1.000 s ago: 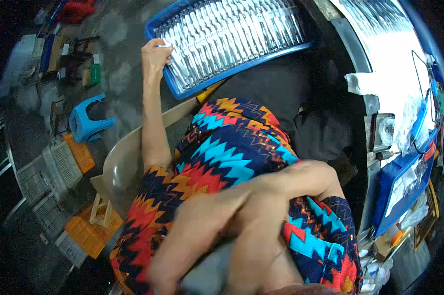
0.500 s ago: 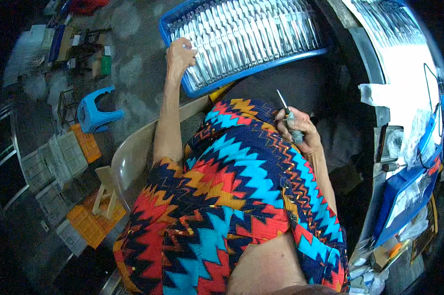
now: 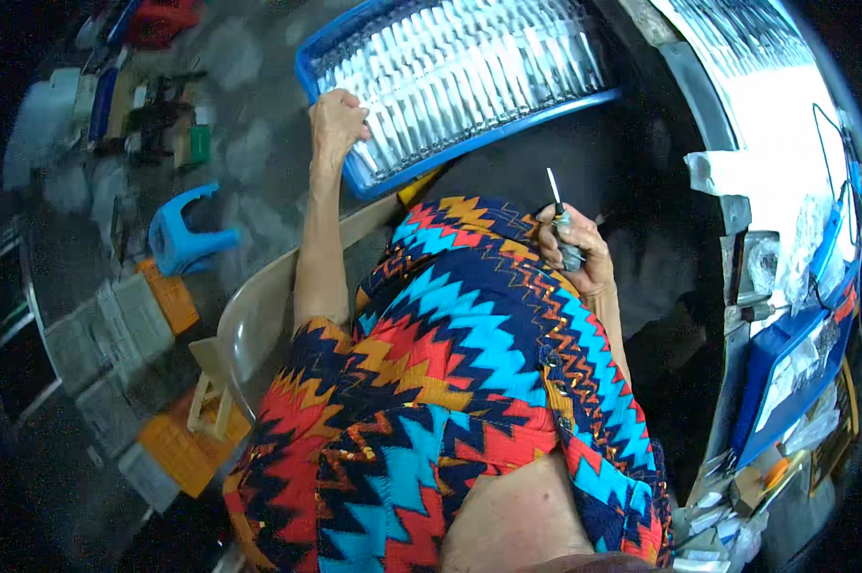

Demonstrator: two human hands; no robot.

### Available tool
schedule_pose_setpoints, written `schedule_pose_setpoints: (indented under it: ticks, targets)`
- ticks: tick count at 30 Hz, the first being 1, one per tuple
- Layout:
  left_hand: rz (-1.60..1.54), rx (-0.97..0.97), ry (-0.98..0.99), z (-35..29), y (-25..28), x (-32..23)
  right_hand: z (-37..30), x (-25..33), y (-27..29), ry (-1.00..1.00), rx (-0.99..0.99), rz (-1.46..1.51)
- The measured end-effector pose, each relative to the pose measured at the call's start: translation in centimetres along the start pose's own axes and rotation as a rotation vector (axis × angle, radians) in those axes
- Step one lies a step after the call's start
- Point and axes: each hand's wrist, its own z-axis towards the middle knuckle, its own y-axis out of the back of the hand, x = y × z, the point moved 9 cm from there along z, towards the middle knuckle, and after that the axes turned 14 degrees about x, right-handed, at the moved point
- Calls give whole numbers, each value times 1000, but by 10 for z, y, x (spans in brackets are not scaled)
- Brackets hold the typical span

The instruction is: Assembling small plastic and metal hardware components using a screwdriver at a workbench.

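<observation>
A blue tray (image 3: 488, 140) full of long, shiny metal strips (image 3: 479, 72) in close rows lies ahead of me. At the tray's left end is my left hand (image 3: 336, 122), its fingers curled down among the strips. Whether a strip is between those fingers is hidden. Over my lap, my right hand (image 3: 586, 250) is wrapped round the grey handle of a screwdriver-like tool (image 3: 552, 187). Its thin metal shaft points up and away from me, toward the tray but apart from it.
A bright worktable (image 3: 756, 124) on the right bears more metal strips, a cable and a blue tray (image 3: 751, 425). On the left floor are a blue plastic stool (image 3: 178, 234), cardboard sheets and orange sacks (image 3: 188, 444). A chair's armrest (image 3: 259, 296) curves beside my left arm.
The whole view has shifted slightly. My left hand stays at the tray's left end, a little lower in the picture. The tool in my right hand has turned more upright.
</observation>
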Motion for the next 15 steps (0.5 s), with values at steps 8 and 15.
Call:
schedule_pose_setpoints:
  ticks: [8,15]
  targets:
    - [658,-212,-236,-8,20,-42,12,-10,6,-3,-13,-82]
    - [50,282,-697,-14,-109,-221,-23,9,4,18,-196,-380]
